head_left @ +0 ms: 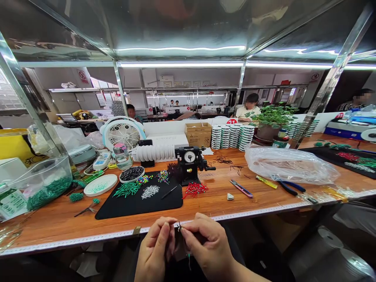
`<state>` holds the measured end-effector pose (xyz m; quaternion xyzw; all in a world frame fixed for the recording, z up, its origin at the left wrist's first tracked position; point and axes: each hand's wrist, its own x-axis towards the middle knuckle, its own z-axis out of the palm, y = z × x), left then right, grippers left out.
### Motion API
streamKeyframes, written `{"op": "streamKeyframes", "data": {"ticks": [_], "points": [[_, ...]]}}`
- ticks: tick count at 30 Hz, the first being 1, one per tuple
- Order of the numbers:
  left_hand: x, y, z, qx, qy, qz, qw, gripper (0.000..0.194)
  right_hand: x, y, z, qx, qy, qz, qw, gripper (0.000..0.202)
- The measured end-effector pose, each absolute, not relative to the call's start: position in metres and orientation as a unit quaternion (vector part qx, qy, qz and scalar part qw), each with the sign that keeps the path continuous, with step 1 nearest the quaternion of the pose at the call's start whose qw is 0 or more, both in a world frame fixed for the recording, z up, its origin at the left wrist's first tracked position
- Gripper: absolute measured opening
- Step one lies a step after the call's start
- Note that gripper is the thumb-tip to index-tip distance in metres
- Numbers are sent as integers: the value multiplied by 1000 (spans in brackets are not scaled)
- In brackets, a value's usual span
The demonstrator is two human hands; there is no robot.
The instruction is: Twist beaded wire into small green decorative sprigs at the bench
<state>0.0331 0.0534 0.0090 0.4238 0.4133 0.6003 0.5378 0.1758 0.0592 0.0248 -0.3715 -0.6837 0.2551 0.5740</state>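
Observation:
Close together at the table's front edge, my left hand (155, 248) and my right hand (207, 246) are both closed in a pinch. Between the fingertips is a small dark piece with thin black ends (179, 226); its exact kind is too small to make out. A thin thread with a green bit (188, 255) hangs below, and what it joins is hidden. Beyond my hands lies a black mat (138, 209) bearing green knotted cord pieces (126, 189), small silver rings (150, 192) and coloured beads (163, 176). Red cord pieces (196, 189) lie at its right edge.
A hand-cranked winder with a dial (189, 166) stands behind the mat. Thread snips (241, 188), pliers (290, 188) and a plastic bag (288, 164) lie to the right. Stacked spools (232, 137) and a fan (123, 135) stand behind. A measuring tape (88, 237) runs along the front edge.

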Motion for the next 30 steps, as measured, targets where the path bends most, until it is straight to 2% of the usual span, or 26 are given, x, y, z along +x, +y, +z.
{"op": "streamKeyframes", "data": {"ticks": [4,7,10,18,23,27,30], "points": [[30,52,9,653,415,556,304,15,173,62,14,-344,-730,95,583,15],[32,53,10,702,440,503,246,13,171,64,8,-330,-749,50,573,15],[33,54,11,716,456,473,237,22,171,62,7,-337,-747,67,569,16],[31,47,13,708,433,497,253,28,176,52,30,-392,-682,353,507,19],[30,46,17,727,418,500,215,23,179,53,35,-398,-605,483,492,16],[29,47,21,745,419,478,203,18,182,53,34,-392,-598,510,479,19],[29,45,22,690,452,471,313,26,185,52,33,-397,-653,449,463,19]]}}
